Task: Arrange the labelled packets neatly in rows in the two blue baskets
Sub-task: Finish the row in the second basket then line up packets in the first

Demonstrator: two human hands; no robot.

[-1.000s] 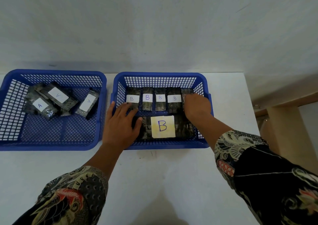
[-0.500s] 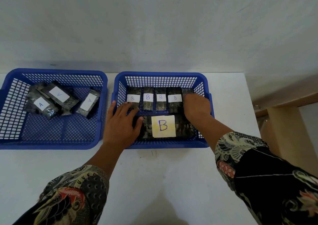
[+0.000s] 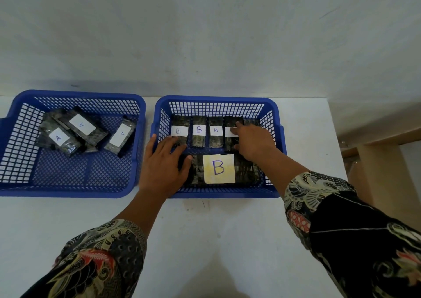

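Right grip (image 3: pixel 254 138) perhaps over hidden label (image 3: pixel 230 133)

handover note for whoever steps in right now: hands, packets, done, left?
Left hand: flat, open, on the near-left packets in the right basket.
Right hand: fingertips on the fourth B packet, no closed grip visible.
Done: B packets stand in a back row, with the big B packet in front.
Left: three visible A packets lie jumbled in the left basket; line them up.

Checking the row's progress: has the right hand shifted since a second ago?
Yes. The right hand slid left along the back row, and now partly covers the fourth B label.
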